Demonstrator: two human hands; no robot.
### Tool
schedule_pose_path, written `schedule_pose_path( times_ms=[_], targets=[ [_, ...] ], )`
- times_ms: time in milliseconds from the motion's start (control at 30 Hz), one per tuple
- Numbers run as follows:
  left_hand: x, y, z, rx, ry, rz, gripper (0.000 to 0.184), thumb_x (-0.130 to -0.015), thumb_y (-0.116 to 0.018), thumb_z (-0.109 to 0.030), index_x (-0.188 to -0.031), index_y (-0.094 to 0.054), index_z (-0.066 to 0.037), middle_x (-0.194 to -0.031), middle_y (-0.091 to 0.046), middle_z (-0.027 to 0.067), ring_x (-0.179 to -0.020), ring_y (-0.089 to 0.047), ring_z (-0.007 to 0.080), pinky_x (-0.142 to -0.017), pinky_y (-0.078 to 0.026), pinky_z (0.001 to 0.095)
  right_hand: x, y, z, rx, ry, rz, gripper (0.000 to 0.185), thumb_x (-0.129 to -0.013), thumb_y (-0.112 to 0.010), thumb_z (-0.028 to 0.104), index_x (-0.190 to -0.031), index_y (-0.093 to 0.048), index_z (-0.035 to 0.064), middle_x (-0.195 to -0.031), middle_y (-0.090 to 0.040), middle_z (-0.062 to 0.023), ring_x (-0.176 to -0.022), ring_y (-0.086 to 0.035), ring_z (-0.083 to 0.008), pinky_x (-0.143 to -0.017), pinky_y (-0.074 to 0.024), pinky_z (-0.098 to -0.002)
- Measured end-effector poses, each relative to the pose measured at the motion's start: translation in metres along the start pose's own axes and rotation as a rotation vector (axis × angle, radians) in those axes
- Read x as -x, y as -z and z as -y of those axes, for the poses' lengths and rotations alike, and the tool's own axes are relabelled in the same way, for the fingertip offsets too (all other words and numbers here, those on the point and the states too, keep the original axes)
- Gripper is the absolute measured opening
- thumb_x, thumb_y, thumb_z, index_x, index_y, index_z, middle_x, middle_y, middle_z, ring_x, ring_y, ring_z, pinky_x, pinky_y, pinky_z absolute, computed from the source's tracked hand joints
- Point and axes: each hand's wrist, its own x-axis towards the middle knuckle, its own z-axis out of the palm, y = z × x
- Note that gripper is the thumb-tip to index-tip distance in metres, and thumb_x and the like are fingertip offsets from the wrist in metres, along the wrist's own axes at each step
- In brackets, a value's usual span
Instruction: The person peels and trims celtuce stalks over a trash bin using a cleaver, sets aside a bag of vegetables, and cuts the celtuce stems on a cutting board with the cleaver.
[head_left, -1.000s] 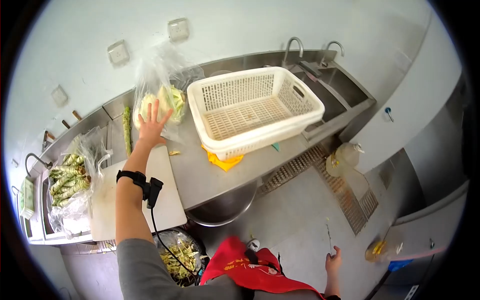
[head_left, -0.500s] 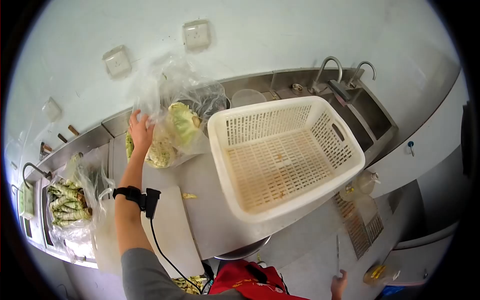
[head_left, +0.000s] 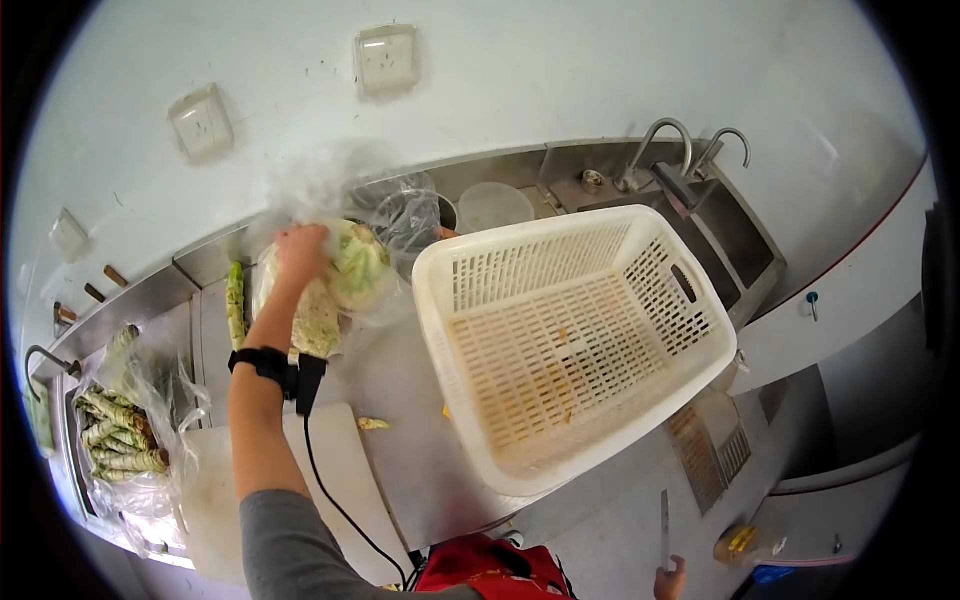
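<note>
Cabbages (head_left: 358, 266) sit at ten o'clock as we seemingly work their plastic bag (head_left: 318, 180), left hand (head_left: 302, 254) blurred, its grip unclear, right hand (head_left: 670, 580) clasping a knife (head_left: 665, 522) at five, the next move likely needing firm purchase.

A single head-worn, wide-angle camera looks forward and steeply down past the red apron (head_left: 492, 570), across the counter (head_left: 408, 455) to the wall (head_left: 560, 80); the left hand (head_left: 300, 252) sits mid-range, its fingertips apparently blurred.
</note>
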Motion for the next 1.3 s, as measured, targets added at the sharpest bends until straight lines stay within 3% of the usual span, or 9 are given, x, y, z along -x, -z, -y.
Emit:
schedule_pose_path(
  times_ms=[100,200,400,500,600,800,1000,1200,1300],
  targets=[
    [0.037,-0.013,-0.029,-0.114,-0.226,-0.079,0.036,-0.067,-0.068,-0.015,-0.102,-0.06,-0.009,-0.111,-0.057,0.0172,-0.113,-0.049,0.0323,-0.103,-0.026,0.0485,-0.003,-0.016,-0.024,-0.049,0.016,0.018,0.046,-0.08,-0.061,0.031,-0.124,-0.048,0.0247,-0.082,-0.068,-0.0162,-0.073,-0.066,-0.0309,-0.061,-0.0476,-0.049],
    [0.073,-0.02,-0.051,-0.059,-0.427,-0.323,0.058,-0.067,-0.071,-0.027,-0.12,-0.052,-0.011,-0.131,-0.041,0.0236,-0.117,-0.044,0.0363,-0.102,-0.028,0.0498,-0.017,-0.032,-0.027,-0.111,0.021,-0.107,0.037,-0.068,-0.058,0.004,-0.104,-0.054,0.0032,-0.058,-0.054,-0.0126,-0.051,-0.054,-0.0233,-0.052,-0.0425,-0.0369],
    [0.102,-0.039,-0.101,-0.109,-0.474,0.002,0.106,-0.059,-0.075,-0.047,-0.145,-0.02,-0.019,-0.149,-0.008,0.0249,-0.119,-0.042,0.0429,-0.097,-0.031,0.0586,-0.011,-0.03,-0.015,-0.136,0.117,-0.203,0.039,-0.068,-0.058,0.002,-0.106,-0.053,0.0024,-0.067,-0.058,-0.0158,-0.061,-0.058,-0.0259,-0.059,-0.0454,-0.0371],
    [0.088,-0.07,-0.087,-0.274,-0.468,-0.072,0.089,-0.068,-0.072,-0.045,-0.141,-0.03,-0.017,-0.146,-0.022,0.021,-0.116,-0.046,0.0418,-0.089,-0.031,0.0651,0.002,-0.012,-0.006,-0.183,-0.105,-0.048,0.04,-0.067,-0.058,0.002,-0.107,-0.053,0.0025,-0.072,-0.058,-0.0179,-0.065,-0.058,-0.0277,-0.063,-0.046,-0.0388],
    [0.049,-0.132,-0.052,-0.42,-0.546,-0.21,0.063,-0.077,-0.066,-0.037,-0.131,-0.044,-0.013,-0.131,-0.044,0.0164,-0.108,-0.052,0.0376,-0.086,-0.037,0.0582,0.005,-0.025,-0.036,-0.217,0.056,-0.157,0.039,-0.068,-0.058,0.001,-0.107,-0.053,0.0027,-0.07,-0.057,-0.0174,-0.061,-0.056,-0.0266,-0.06,-0.0459,-0.039],
    [0.03,-0.091,-0.033,1.092,0.243,-0.456,0.037,-0.085,-0.061,-0.021,-0.116,-0.051,-0.002,-0.091,-0.057,0.006,-0.082,-0.052,0.0181,-0.07,-0.043,0.0304,0.007,-0.04,-0.075,-0.186,0.005,-0.133,0.038,-0.069,-0.057,0.002,-0.107,-0.052,0.0023,-0.065,-0.055,-0.015,-0.057,-0.054,-0.0226,-0.056,-0.0448,-0.0381],
    [0.064,-0.024,-0.015,1.147,0.436,-0.519,0.043,-0.082,-0.062,-0.018,-0.118,-0.046,0.0,-0.093,-0.055,0.0063,-0.079,-0.05,0.0153,-0.07,-0.043,0.0305,-0.005,-0.049,-0.079,-0.21,-0.008,-0.123,0.037,-0.071,-0.055,0.004,-0.107,-0.053,0.0026,-0.065,-0.054,-0.0122,-0.056,-0.053,-0.0194,-0.054,-0.0434,-0.0361],
    [0.076,-0.06,0.016,1.368,0.201,0.123,0.032,-0.081,-0.063,-0.019,-0.106,-0.057,0.001,-0.095,-0.06,0.0069,-0.082,-0.055,0.0159,-0.068,-0.045,0.0316,-0.014,-0.036,-0.051,-0.228,0.031,-0.037,0.037,-0.073,-0.054,0.003,-0.11,-0.053,0.0014,-0.064,-0.053,-0.0117,-0.054,-0.051,-0.0183,-0.05,-0.0415,-0.0343],
    [0.099,-0.03,0.009,1.363,0.428,-0.021,0.027,-0.084,-0.059,-0.019,-0.102,-0.061,0.001,-0.099,-0.061,0.007,-0.086,-0.056,0.0171,-0.074,-0.046,0.0321,-0.027,-0.054,-0.072,-0.256,0.094,-0.083,0.042,-0.072,-0.059,0.007,-0.113,-0.053,0.0069,-0.06,-0.05,-0.0095,-0.051,-0.047,-0.0183,-0.05,-0.0395,-0.0344]
  ],
)
